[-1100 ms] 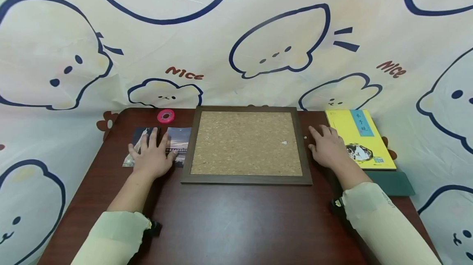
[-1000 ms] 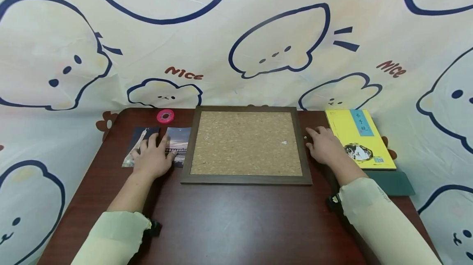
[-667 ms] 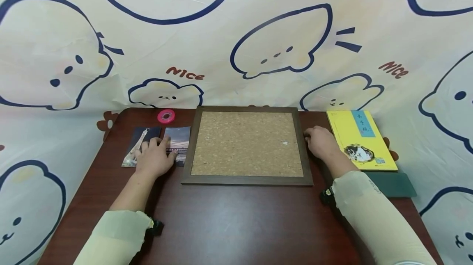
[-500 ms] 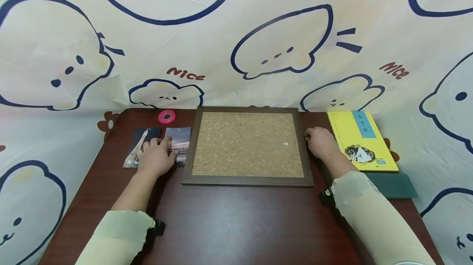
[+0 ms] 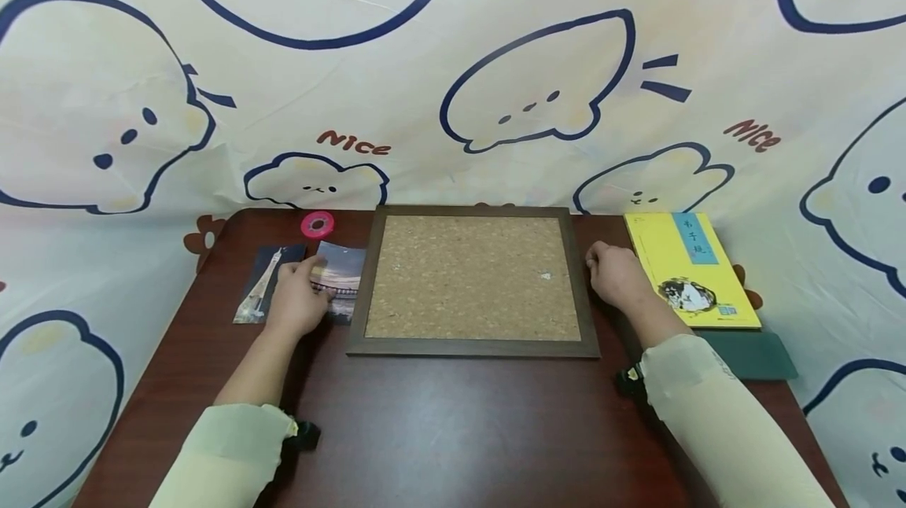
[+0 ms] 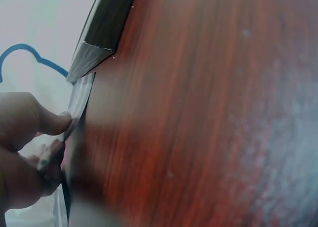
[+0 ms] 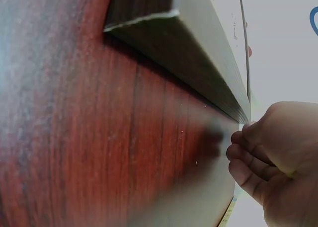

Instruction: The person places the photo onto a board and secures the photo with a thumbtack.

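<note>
My left hand [image 5: 311, 272] pinches the near-left corner of a sunset photo [image 5: 343, 280] and lifts that edge off the table; the left wrist view shows the thumb [image 6: 49, 120] on the photo edge [image 6: 79, 95]. A tower photo [image 5: 258, 292] lies flat just left of it. A wood-framed cork board [image 5: 460, 272] lies in the middle, with its frame corner [image 6: 107, 18] in the left wrist view. My right hand [image 5: 591, 260] rests against the board's right rail [image 7: 198, 63], fingers [image 7: 248, 162] curled, pinching at the spot where a small pin lay; the pin itself is hidden.
A pink tape roll [image 5: 316, 223] sits at the back left of the dark wood table [image 5: 439, 429]. A yellow book [image 5: 683, 264] lies at the right, with a dark green flat object [image 5: 753, 355] in front of it. A cartoon-print cloth hangs behind the table.
My left hand went from lying flat on the photos to pinching the sunset photo and raising its corner. My right hand slid left to the pin beside the frame and curled its fingers over it.
</note>
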Action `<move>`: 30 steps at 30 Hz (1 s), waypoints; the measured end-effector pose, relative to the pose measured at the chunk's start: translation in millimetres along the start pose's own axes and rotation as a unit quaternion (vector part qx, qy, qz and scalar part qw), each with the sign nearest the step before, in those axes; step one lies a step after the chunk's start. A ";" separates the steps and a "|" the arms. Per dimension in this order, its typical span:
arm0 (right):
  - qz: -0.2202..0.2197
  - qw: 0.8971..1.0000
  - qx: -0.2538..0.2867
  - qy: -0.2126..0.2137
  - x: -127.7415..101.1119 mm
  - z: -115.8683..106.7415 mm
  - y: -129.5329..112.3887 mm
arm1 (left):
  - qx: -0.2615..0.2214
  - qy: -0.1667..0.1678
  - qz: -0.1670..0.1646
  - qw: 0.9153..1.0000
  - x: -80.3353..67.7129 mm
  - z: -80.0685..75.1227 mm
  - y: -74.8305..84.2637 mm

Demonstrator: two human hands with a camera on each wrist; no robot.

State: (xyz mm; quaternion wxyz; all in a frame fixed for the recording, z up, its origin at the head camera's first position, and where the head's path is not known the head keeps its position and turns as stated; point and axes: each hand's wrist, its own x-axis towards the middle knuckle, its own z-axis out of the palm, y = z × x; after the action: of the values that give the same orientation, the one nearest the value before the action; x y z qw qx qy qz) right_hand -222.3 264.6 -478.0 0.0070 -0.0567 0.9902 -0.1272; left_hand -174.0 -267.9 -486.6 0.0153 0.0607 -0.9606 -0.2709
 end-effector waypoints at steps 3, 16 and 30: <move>-0.002 1.000 0.009 0.004 -1.4 0.9 0.5 | -0.027 0.008 0.006 1.000 0.3 0.1 -2.5; 0.001 0.999 0.036 0.026 -8.1 -0.5 -0.8 | -0.103 0.034 0.004 0.994 -2.4 -6.8 -7.7; -0.004 0.997 0.052 0.055 -9.3 -0.9 -10.0 | -0.176 0.038 -0.026 0.983 -3.2 -24.1 16.6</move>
State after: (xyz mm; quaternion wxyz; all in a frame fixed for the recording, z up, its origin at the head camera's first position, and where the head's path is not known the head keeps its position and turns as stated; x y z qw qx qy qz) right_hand -212.0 256.3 -474.6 -0.0453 -0.0531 0.9810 -0.1812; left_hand -171.1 -265.9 -457.4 0.0550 0.0924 -0.8947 -0.4336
